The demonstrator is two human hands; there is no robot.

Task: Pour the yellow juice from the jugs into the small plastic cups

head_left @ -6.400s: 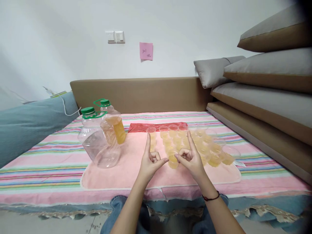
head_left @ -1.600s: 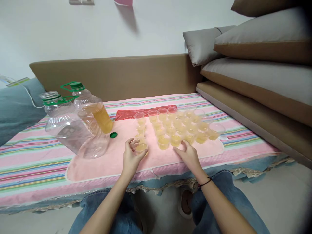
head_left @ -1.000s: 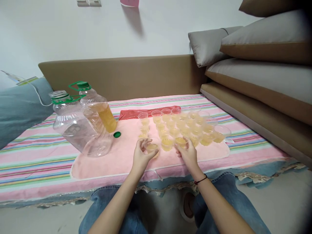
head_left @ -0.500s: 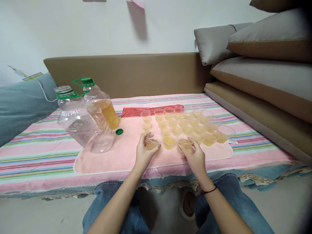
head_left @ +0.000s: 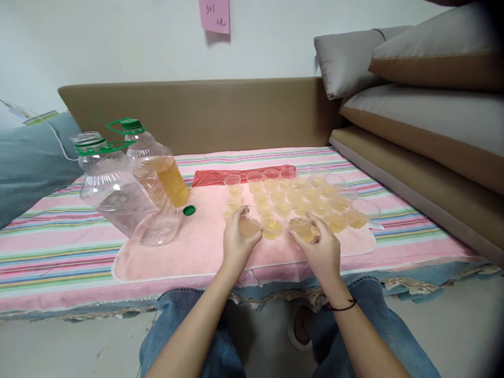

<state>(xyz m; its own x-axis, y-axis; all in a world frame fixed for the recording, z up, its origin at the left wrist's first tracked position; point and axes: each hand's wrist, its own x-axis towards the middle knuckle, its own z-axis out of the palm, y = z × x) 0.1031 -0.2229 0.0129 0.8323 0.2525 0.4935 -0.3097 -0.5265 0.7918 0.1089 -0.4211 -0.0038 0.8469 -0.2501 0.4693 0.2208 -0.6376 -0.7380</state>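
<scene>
Fingers point(head_left: 238, 216) of left hand point(head_left: 236, 242) pinch one cup point(head_left: 250, 224) and those of right hand point(head_left: 325, 249) another cup point(head_left: 300, 227) — by the sides, probably so nothing spills — close beside the other filled cups point(head_left: 271, 227).

- Your left hand point(head_left: 237, 242) holds a cup point(head_left: 249, 226) by its sides.
- Your right hand point(head_left: 325, 251) grips another cup point(head_left: 301, 229) of yellow liquid; a dark bracelet point(head_left: 342, 308) circles that wrist.
- Between these two, you have a third cup point(head_left: 271, 227) standing on the pink mat point(head_left: 157, 268).
- Beyond your hands, filled cups point(head_left: 295, 197) stand in close rows, with a single column of cups point(head_left: 233, 191) apart to their left.
- On your left, an open bottle point(head_left: 122, 202) stands before a capped bottle point(head_left: 175, 181) holding amber liquid.
- A green cap point(head_left: 189, 210) lies near both bottles.
- Behind the cups you see red plastic point(head_left: 212, 178); cushions point(head_left: 429, 110) are stacked at your right.
</scene>
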